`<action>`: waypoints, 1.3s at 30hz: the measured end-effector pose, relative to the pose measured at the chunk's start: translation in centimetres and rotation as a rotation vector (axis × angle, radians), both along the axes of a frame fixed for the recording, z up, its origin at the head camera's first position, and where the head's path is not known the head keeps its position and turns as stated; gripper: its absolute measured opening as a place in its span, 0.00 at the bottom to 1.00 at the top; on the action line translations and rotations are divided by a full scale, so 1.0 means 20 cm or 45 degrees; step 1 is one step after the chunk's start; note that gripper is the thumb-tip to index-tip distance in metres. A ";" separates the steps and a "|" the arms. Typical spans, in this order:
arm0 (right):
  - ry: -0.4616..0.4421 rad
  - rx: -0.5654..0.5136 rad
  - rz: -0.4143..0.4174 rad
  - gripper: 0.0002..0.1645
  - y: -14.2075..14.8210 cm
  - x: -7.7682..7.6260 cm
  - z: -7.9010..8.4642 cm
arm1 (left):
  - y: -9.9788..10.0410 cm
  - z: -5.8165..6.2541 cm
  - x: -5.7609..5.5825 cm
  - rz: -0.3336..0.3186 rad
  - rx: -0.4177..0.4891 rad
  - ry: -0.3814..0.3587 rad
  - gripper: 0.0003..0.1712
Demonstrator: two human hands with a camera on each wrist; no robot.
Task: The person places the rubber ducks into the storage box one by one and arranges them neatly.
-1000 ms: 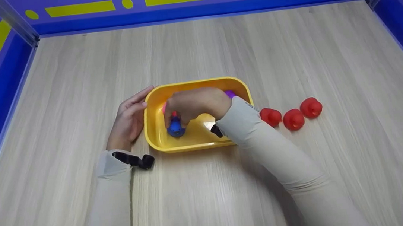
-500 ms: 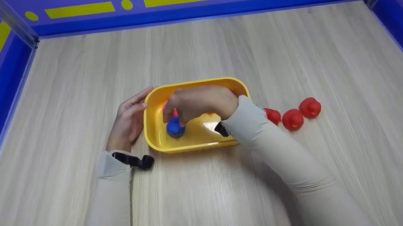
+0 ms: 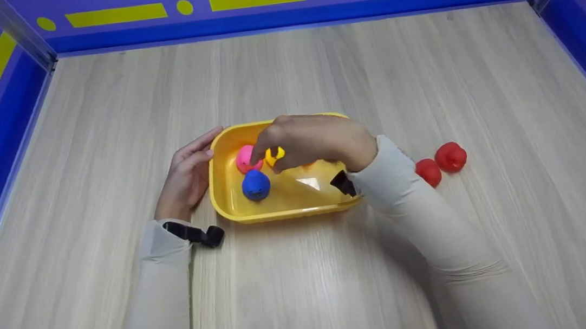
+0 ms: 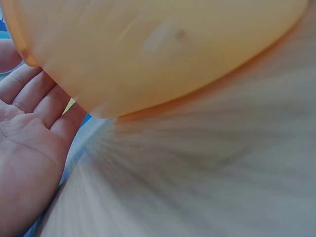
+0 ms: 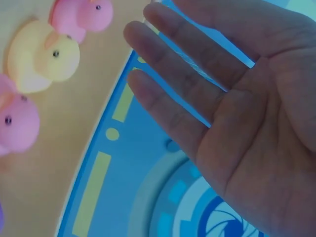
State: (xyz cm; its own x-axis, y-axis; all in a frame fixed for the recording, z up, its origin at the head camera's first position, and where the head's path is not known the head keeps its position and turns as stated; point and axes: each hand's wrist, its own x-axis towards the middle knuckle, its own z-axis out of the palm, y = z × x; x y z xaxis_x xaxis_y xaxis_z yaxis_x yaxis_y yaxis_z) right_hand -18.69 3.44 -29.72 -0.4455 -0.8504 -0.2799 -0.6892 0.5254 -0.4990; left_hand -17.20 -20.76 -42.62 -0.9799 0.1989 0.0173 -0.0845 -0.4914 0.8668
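A yellow plastic tub (image 3: pixel 298 214) stands mid-table with small rubber ducks inside. A blue duck (image 3: pixel 256 184) sits near its left end, beside a pink duck (image 3: pixel 246 158). Part of a yellow duck (image 3: pixel 275 157) shows between the fingers and thumb of my right hand (image 3: pixel 317 139), which hovers over the tub. The right wrist view shows that hand (image 5: pixel 237 118) with extended fingers and nothing in it; a yellow duck (image 5: pixel 42 59) lies to one side. My left hand (image 3: pixel 188 175) rests against the tub's left wall, fingers straight along its outside.
Two red ducks (image 3: pixel 450 157) show on the table right of the tub, one partly behind the right sleeve (image 3: pixel 410 190). Blue walls (image 3: pixel 277 18) with yellow marks border the wooden table (image 3: pixel 283 73). A black camera mount (image 3: pixel 197 233) is on the left wrist.
My right hand has let go of the blue duck and moved up and to the right, uncovering the pink and yellow ducks. The left hand and tub stay in place.
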 end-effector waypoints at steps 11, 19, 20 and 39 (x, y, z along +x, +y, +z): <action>0.152 -0.148 -0.019 0.24 0.19 0.03 0.02 | 0.00 -0.01 0.00 0.016 -0.016 0.009 0.24; 0.162 -0.177 -0.074 0.24 0.32 0.03 0.01 | 0.00 -0.02 0.00 0.000 0.000 0.027 0.25; 0.170 -0.194 -0.070 0.24 0.34 0.03 0.01 | 0.00 -0.02 -0.01 -0.001 0.000 0.033 0.25; 0.308 -0.240 -0.143 0.21 0.59 0.06 -0.08 | 0.00 -0.01 0.00 0.013 -0.026 0.005 0.25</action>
State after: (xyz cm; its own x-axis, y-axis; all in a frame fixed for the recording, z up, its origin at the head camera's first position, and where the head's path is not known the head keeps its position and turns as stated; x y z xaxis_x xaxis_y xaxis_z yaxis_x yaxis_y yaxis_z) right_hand -17.57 15.19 -31.27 -0.5739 -0.8189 0.0032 -0.7425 0.5186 -0.4239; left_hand -17.30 -20.77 -42.83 -0.9818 0.1890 0.0170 -0.0761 -0.4743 0.8771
